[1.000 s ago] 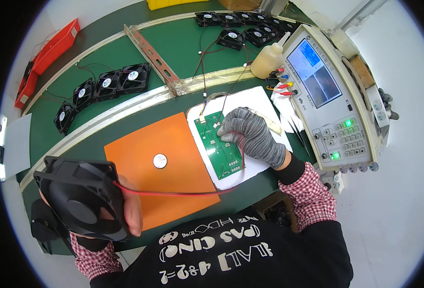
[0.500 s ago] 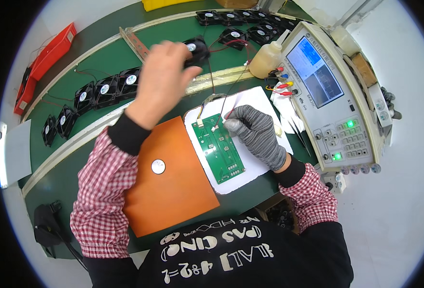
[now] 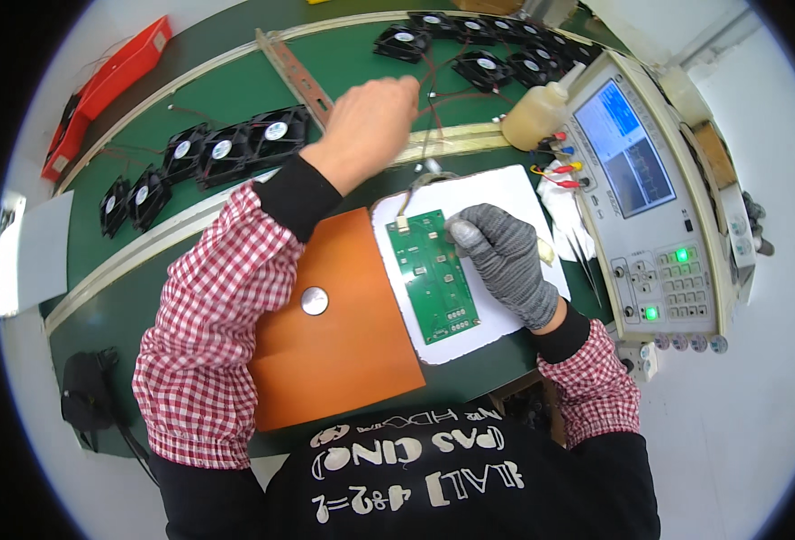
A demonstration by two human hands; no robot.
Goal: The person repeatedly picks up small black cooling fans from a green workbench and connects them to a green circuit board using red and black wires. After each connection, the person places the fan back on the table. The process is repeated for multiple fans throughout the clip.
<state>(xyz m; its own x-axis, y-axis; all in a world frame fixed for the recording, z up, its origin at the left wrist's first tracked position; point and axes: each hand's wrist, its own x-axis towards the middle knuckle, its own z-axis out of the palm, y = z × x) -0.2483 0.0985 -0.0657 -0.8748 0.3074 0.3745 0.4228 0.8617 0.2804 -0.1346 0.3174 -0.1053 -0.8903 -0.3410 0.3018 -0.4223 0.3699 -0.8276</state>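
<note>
The green circuit board (image 3: 433,279) lies on a white pad (image 3: 504,193), with a plugged cable connector (image 3: 403,224) at its upper left. By the board's upper right edge is my right hand (image 3: 510,261) in a grey glove, fingers closed, no object showing in them. My bare left hand (image 3: 366,126) reaches over the far side of the bench with its fingers curled closed. Thin fan wires (image 3: 430,126) run right beside its fingertips; what the fingers hold is hidden. A white plug (image 3: 431,166) hangs above the pad. Just beyond the left hand rests a black fan (image 3: 402,41).
An orange mat (image 3: 343,351) lies left of the board, bearing a round disc (image 3: 315,301). Black fans (image 3: 222,155) stand at left, several more at back right. A bottle (image 3: 537,117), tweezers (image 3: 588,261) and a test instrument (image 3: 659,207) line the right.
The fan that was in my left hand now lies on the bench, and that hand is farther right. The wire plug has left my right hand and the board. The view has shifted slightly.
</note>
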